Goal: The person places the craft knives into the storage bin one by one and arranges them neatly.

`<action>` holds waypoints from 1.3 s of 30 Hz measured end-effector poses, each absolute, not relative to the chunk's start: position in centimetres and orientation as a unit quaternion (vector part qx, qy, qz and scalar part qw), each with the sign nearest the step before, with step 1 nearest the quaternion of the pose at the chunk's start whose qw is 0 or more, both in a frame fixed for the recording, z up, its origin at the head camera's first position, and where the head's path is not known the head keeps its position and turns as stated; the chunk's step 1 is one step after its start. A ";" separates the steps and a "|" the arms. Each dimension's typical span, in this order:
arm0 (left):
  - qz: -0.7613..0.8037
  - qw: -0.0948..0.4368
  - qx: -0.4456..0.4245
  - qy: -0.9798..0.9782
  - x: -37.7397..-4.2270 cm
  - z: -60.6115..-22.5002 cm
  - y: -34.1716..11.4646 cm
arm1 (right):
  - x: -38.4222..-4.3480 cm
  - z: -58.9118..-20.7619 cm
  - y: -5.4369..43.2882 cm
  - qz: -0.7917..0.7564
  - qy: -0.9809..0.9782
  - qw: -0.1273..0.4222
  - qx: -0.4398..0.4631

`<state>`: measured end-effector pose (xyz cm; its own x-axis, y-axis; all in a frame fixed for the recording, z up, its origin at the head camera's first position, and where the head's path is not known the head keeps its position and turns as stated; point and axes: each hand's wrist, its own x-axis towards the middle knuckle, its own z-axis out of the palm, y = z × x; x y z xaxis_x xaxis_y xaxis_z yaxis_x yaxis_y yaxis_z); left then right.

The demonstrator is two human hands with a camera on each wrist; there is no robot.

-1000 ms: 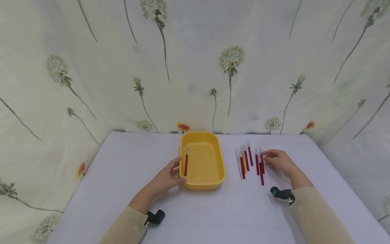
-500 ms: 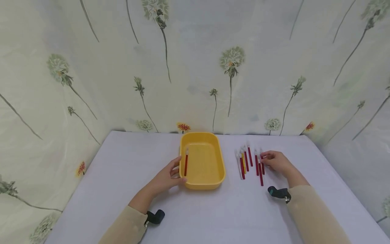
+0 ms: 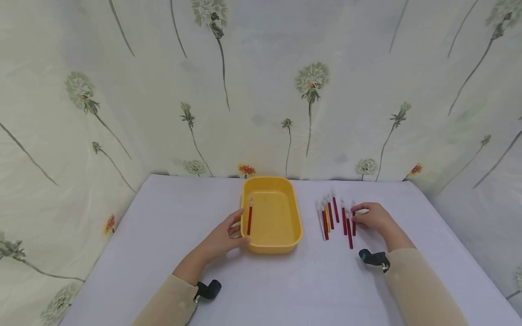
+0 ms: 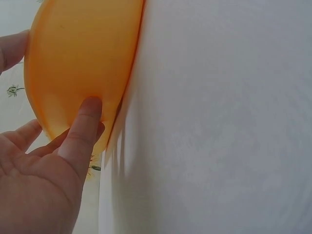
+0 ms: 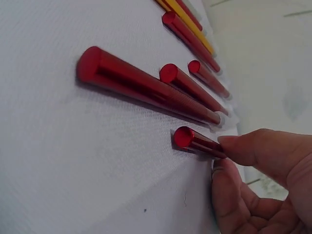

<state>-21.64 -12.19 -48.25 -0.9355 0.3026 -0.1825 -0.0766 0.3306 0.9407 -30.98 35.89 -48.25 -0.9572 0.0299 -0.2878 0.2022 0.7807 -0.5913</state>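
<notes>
My left hand [image 3: 222,236] holds the near left corner of a yellow tray [image 3: 285,247], its thumb at the rim and fingers against the side wall [image 4: 83,63]. Inside the tray, along its left side, lies one red pen-like stick [image 3: 250,219] with a pale end. My right hand [image 3: 374,217] pinches the rightmost red pen-like stick [image 5: 195,140] between thumb and index finger near its far end. That stick's flat red end points toward the right wrist camera, close over the table; its far end is hidden by the fingers.
Right of the tray lie several more red sticks [image 5: 141,83] with clear caps, a yellow stick [image 5: 187,24] and a pale one [image 3: 320,222]. They sit on a white-covered table [image 3: 285,290] with a flower-printed backdrop [image 3: 253,90] behind it.
The right hand's rightmost red stick has shifted slightly to the right, apart from its neighbours, with thumb and finger on it. The left hand and tray have stayed in place.
</notes>
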 end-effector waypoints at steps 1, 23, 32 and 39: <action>0.575 0.165 0.070 0.798 -21.6 -48.3 -12.2 | -31.0 -48.3 36.0 -0.327 0.933 0.133 0.066; 0.579 0.168 0.075 0.794 -21.7 -48.4 -12.4 | -27.6 -45.5 35.0 -0.452 0.881 0.127 0.062; 0.575 0.171 0.062 0.798 -21.8 -48.4 -12.4 | -26.7 -42.7 32.3 -0.484 0.867 0.117 0.031; 0.580 0.172 0.074 0.793 -21.9 -48.4 -12.5 | -26.3 -41.2 30.1 -0.517 0.849 0.110 -0.002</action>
